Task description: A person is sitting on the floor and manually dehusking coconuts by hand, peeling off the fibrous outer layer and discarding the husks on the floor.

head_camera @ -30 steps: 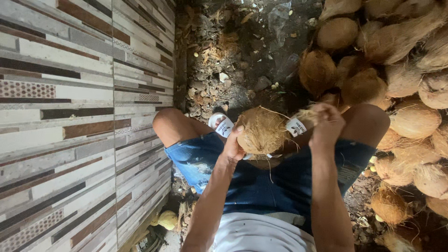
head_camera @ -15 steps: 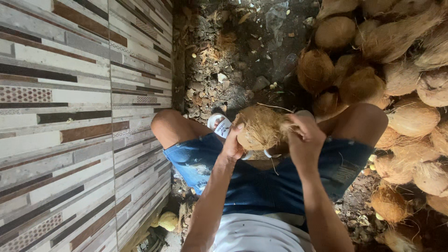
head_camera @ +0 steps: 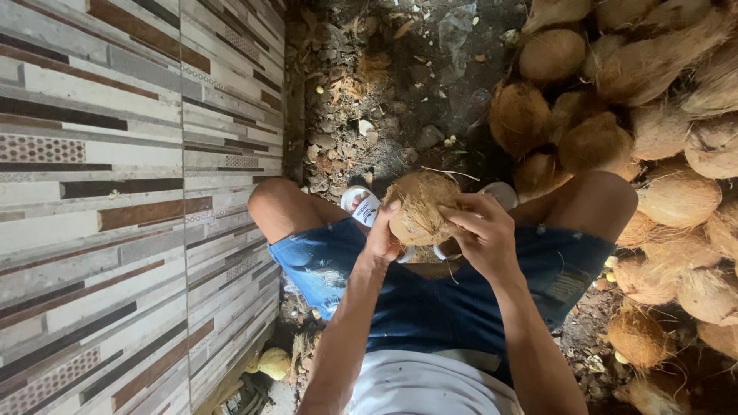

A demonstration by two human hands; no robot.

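As seen from the head camera, a seated person holds one husked coconut [head_camera: 419,207] above the lap, between the knees. Left hand [head_camera: 382,240]: cupped against the near left side of the coconut, thumb up on the fibre; its palm and remaining fingers are hidden behind the shell. Right hand [head_camera: 483,234]: curled over the coconut's right side, fingers bent and pressed into the husk fibres; whether they pinch a loose strand cannot be made out. Both forearms enter from the bottom edge and are cut off there. Blue denim shorts [head_camera: 430,300] cover the thighs, and a white shirt [head_camera: 430,384] is cropped by the bottom edge. White sandals [head_camera: 361,204] show only in part behind the coconut, the right one mostly hidden. Ground [head_camera: 384,100]: dark earth strewn with husk scraps and small stones, reaching the top edge. Coconut pile [head_camera: 653,138]: fills the right side from the top corner downward, cut off by the right edge, with several nuts lost in shadow near the bottom corner. Tiled wall [head_camera: 115,192]: striped brown, grey and cream, occupies the left side. At its foot, by the bottom edge, lies a small yellowish object [head_camera: 274,363] too indistinct to identify.
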